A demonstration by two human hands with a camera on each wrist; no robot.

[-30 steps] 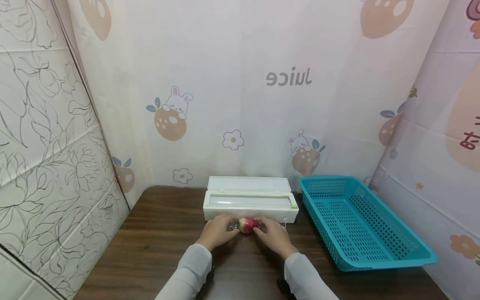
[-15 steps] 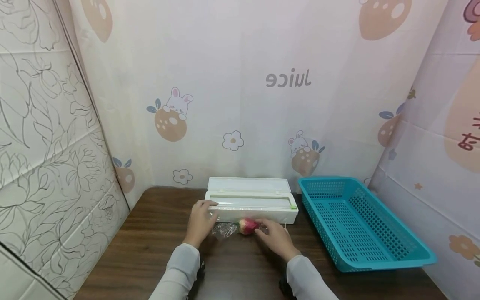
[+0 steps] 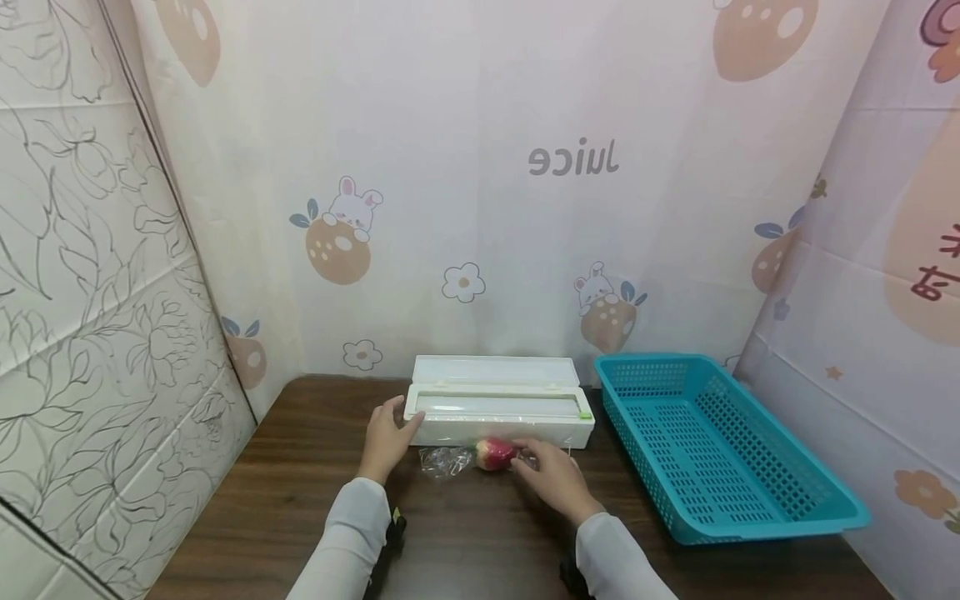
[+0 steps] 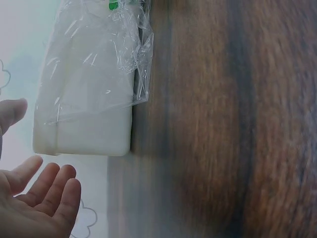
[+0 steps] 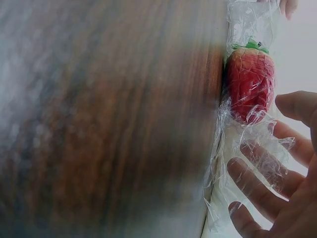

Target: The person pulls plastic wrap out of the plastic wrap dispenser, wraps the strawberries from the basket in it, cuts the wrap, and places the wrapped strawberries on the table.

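A red strawberry (image 3: 494,454) with a green leafy top lies wrapped in clear cling film (image 3: 446,462), close against the front of a white cling film dispenser (image 3: 435,432). Film hangs loose on both sides of the fruit and drapes over the dispenser's front. My left hand (image 3: 385,439) is at the dispenser's left end; in the left wrist view its fingers are spread and apart from the film. Just right of the strawberry is my right hand (image 3: 557,479), its fingers loosely extended and touching the crinkled film (image 5: 267,148) in the right wrist view.
The dispenser's lid (image 3: 495,370) stands raised at the back, and a green slider (image 3: 584,414) sits at its right end. To the right is a turquoise perforated basket (image 3: 678,512). All of it stands on a dark wooden table (image 3: 285,500) before a printed curtain (image 3: 480,208).
My left hand has let go of the film by the strawberry and moved left and back to the dispenser's end. My right hand has stayed nearly still.
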